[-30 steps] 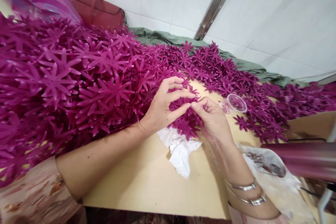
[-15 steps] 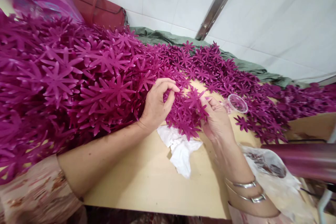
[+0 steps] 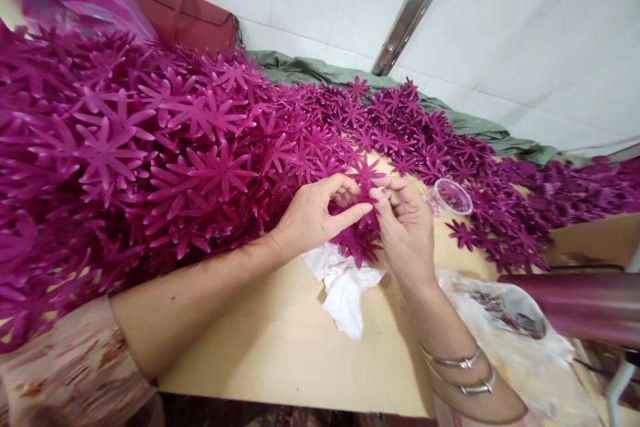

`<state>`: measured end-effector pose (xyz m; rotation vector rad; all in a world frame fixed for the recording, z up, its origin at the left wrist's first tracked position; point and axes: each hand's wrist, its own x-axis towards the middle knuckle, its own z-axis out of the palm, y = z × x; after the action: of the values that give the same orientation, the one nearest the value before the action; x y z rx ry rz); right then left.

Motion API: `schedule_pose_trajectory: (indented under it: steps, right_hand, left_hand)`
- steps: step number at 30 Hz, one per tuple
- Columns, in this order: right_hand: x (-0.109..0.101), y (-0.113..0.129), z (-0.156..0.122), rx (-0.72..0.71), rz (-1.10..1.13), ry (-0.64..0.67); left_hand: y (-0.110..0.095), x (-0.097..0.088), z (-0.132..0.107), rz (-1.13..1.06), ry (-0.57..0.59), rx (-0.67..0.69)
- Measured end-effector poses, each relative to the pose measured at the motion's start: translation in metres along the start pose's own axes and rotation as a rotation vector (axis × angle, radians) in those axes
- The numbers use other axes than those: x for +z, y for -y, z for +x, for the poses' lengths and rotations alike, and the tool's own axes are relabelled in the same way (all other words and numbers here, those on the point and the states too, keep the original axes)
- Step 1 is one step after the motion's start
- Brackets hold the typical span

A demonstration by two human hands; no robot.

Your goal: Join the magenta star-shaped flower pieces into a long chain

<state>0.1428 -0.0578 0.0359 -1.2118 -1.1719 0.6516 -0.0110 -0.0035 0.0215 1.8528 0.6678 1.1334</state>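
Note:
Between my two hands is a magenta plastic flower piece with narrow petals. My right hand pinches its right side between thumb and forefinger. From the left, my left hand reaches its thumb and index finger to the same piece, closed on its lower left edge; the other fingers curl behind. More magenta flower pieces lie just under the hands, partly covered by them. A crumpled white tissue rests on the table below these.
A large heap of magenta flower pieces fills the left, and a darker heap runs along the back right. A clear plastic cup, a clear plastic bag and a dark pink cylinder are on the right. Behind is a red handbag.
My left hand has moved right and closed on the flower piece. My right hand has turned slightly, bringing the piece up between both hands.

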Motion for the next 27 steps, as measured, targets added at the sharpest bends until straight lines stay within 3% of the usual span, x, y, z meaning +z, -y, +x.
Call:
schedule_pose_trajectory:
  steps: [7, 13, 19, 23, 27]
  right_hand:
    - [-0.002, -0.007, 0.005, 0.117, 0.145, 0.132]
    - [-0.009, -0.014, 0.009, 0.087, 0.127, 0.142]
    - [-0.013, -0.021, 0.014, -0.026, 0.039, 0.076]
    - [-0.01, -0.023, 0.015, -0.049, 0.079, 0.062]
    - [-0.009, -0.025, 0.015, -0.043, 0.057, 0.002]
  left_hand:
    - [0.017, 0.004, 0.003, -0.264, 0.043, -0.079]
    - [0.019, 0.001, 0.01, -0.446, -0.183, -0.176]
    - [0.019, -0.001, 0.014, -0.555, -0.305, -0.251]
    - [0.016, -0.001, 0.012, -0.527, -0.287, -0.261]
    - [0.013, -0.002, 0.009, -0.412, -0.263, -0.154]
